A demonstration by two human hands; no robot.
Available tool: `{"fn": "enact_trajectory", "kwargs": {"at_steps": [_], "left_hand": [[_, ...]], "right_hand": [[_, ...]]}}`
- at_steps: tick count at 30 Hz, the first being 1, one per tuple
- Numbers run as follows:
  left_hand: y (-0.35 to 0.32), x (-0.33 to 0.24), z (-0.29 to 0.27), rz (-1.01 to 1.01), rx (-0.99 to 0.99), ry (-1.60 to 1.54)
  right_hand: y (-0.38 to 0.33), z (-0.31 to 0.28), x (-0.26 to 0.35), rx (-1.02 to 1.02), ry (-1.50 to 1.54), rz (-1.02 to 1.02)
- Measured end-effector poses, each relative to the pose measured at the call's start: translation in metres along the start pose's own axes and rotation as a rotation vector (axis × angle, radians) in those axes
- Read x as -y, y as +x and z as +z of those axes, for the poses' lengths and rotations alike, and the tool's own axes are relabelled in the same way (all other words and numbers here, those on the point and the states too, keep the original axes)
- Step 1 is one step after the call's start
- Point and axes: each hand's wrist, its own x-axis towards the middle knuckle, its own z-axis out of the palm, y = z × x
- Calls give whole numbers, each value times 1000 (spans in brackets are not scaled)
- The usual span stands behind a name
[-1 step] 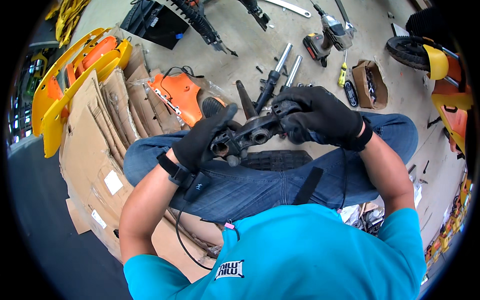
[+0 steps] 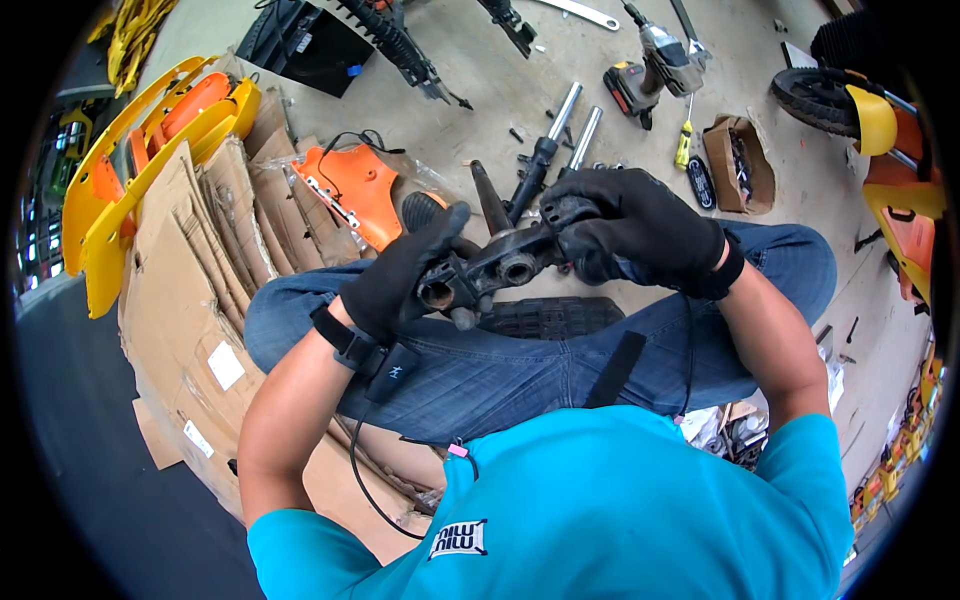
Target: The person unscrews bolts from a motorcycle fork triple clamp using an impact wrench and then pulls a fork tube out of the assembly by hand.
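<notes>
Both of my black-gloved hands hold a dark, dirty fork yoke [image 2: 493,270] above my crossed legs. Its tapered steering stem [image 2: 486,198] points away from me, and round clamp holes face up toward me. My left hand [image 2: 392,280] is closed around the left end, with the thumb along its upper side. My right hand [image 2: 645,235] grips the right end; its fingertips are partly hidden behind the part. Just beyond the yoke, two fork legs [image 2: 537,165] with shiny tubes lie on the floor.
Flattened cardboard [image 2: 190,330] lies left, with yellow panels [image 2: 95,220] and an orange panel [image 2: 355,190]. Ahead are a cordless impact wrench [image 2: 660,70], a yellow-handled screwdriver [image 2: 684,145], an open carton of small parts [image 2: 762,190], a shock absorber [image 2: 392,50] and a black box [image 2: 305,48].
</notes>
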Motion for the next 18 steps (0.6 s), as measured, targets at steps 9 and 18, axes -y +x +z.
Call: {"fn": "enact_trajectory", "kwargs": {"at_steps": [9,18], "left_hand": [[4,0,-3,287,-119,152],[4,8,-12,464,-154,480]], "right_hand": [[9,-6,-12,-122,57,-14],[11,-2,-16,-205,234,138]]}}
